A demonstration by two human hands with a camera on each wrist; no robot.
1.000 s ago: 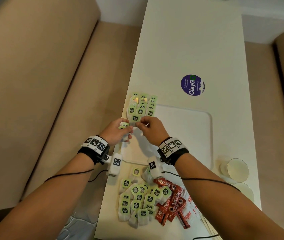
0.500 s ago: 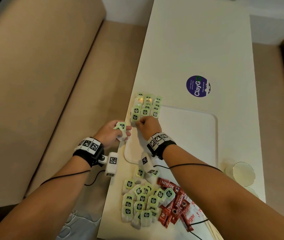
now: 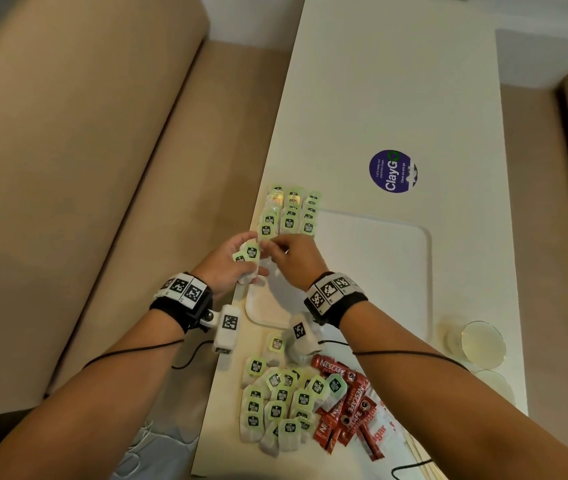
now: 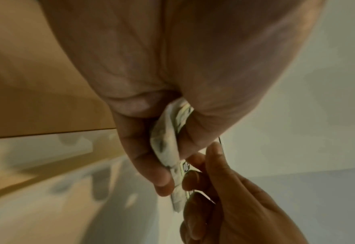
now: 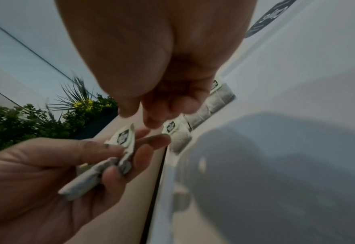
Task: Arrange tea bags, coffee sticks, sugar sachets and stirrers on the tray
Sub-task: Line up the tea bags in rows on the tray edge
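My left hand point(image 3: 246, 263) grips a small bundle of tea bags point(image 3: 252, 252) with green tags, just off the near left corner of the white tray point(image 3: 379, 271). In the left wrist view the bundle point(image 4: 166, 142) sits between thumb and fingers. My right hand point(image 3: 268, 245) meets it, fingertips point(image 4: 193, 176) pinching the top bag's tag. Rows of tea bags point(image 3: 289, 216) lie on the tray's far left corner. A loose pile of tea bags point(image 3: 282, 403), red coffee sticks point(image 3: 348, 407) and white sugar sachets point(image 3: 384, 433) lie on the table near me.
Clear cups point(image 3: 483, 344) stand at the table's right edge, near the tray. A round purple sticker point(image 3: 393, 171) marks the table beyond the tray. A beige bench point(image 3: 137, 237) runs along the table's left edge. Wrist-camera cables hang under both forearms.
My right hand drew back from the rows of tea bags on the tray to the bundle in my left hand. The left hand rose slightly toward the tray corner.
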